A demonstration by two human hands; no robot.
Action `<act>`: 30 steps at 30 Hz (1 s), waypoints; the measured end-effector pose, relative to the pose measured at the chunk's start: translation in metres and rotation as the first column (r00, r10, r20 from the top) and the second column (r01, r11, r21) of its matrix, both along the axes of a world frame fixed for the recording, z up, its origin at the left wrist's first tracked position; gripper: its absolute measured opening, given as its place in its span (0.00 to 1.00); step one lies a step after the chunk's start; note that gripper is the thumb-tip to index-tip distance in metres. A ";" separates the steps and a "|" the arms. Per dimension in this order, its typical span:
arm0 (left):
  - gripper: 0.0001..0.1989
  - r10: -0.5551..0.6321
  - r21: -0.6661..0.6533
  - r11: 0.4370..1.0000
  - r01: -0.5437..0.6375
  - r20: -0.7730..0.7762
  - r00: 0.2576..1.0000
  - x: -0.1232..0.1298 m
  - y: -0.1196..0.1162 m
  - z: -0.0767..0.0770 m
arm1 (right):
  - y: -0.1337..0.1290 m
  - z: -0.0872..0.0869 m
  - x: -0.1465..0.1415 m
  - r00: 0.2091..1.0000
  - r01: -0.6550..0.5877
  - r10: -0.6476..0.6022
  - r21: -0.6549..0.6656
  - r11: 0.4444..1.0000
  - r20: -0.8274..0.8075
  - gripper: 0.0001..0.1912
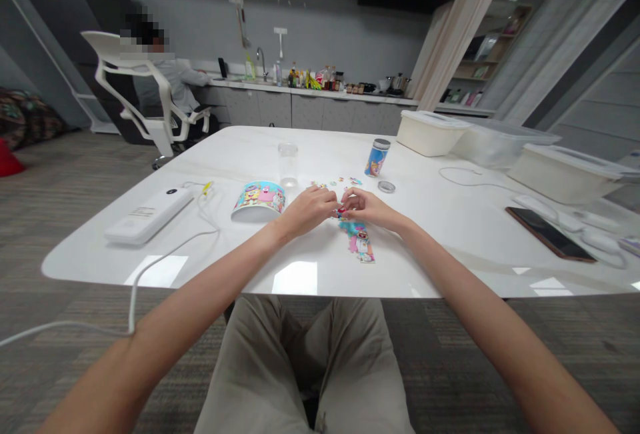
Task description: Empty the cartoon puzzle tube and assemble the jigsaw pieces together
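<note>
My left hand point(314, 209) is closed, with its fingertips bent down at the upper end of a partly joined jigsaw puzzle point(361, 245). What those fingertips hold, if anything, is hidden. Facing it, my right hand point(369, 208) pinches a small puzzle piece point(341, 211) with red on it, close to my left fingertips. The joined strip of colourful cartoon pieces runs from under my hands toward me. Several loose puzzle pieces point(355, 181) lie just beyond my hands. Left of them, a curled cartoon picture sheet point(260, 198) stands arched on the table.
Behind the pieces stand a clear jar point(289, 164) and a blue cartoon canister point(377, 158), with a silver lid point(386, 187) nearby. A white power bank point(150, 215) with a cable is left; a phone point(549, 233) and storage boxes point(433, 133) are right. A person sits beyond the table.
</note>
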State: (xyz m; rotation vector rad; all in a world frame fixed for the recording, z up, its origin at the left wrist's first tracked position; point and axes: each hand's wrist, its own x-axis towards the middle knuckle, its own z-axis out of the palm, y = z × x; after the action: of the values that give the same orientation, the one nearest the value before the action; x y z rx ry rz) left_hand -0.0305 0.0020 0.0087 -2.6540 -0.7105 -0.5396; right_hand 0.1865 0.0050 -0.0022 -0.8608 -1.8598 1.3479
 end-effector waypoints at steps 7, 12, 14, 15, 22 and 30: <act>0.06 0.006 0.023 1.000 -0.006 0.026 1.000 0.000 -0.004 0.004 | -0.001 0.002 -0.002 0.999 0.023 -0.024 0.028 0.999 0.021 0.18; 0.07 0.010 0.032 0.999 -0.010 -0.008 1.000 0.001 -0.005 0.004 | -0.003 0.005 -0.003 0.999 0.023 -0.024 0.023 0.999 0.035 0.19; 0.06 0.009 0.034 0.999 -0.009 -0.005 1.000 0.001 -0.005 0.003 | -0.003 0.006 -0.002 0.999 0.033 -0.034 0.026 0.999 0.042 0.19; 0.06 0.008 0.035 0.999 -0.008 0.000 1.000 0.001 -0.005 0.003 | -0.003 0.006 -0.002 0.998 0.040 -0.042 0.026 0.999 0.045 0.20; 0.08 0.019 0.040 0.999 -0.019 0.009 1.000 0.001 -0.007 0.005 | -0.001 0.005 -0.002 0.998 0.042 -0.042 0.009 0.999 0.049 0.21; 0.07 0.035 0.075 0.996 -0.037 0.019 0.999 0.002 -0.007 0.005 | -0.004 0.008 -0.003 0.996 0.048 -0.052 0.059 0.997 0.070 0.18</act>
State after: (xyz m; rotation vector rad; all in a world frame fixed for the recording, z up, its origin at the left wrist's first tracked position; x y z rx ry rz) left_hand -0.0285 -0.0055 0.0137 -2.5647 -0.7272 -0.5700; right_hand 0.1839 0.0013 0.0055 -0.9311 -1.9093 1.2415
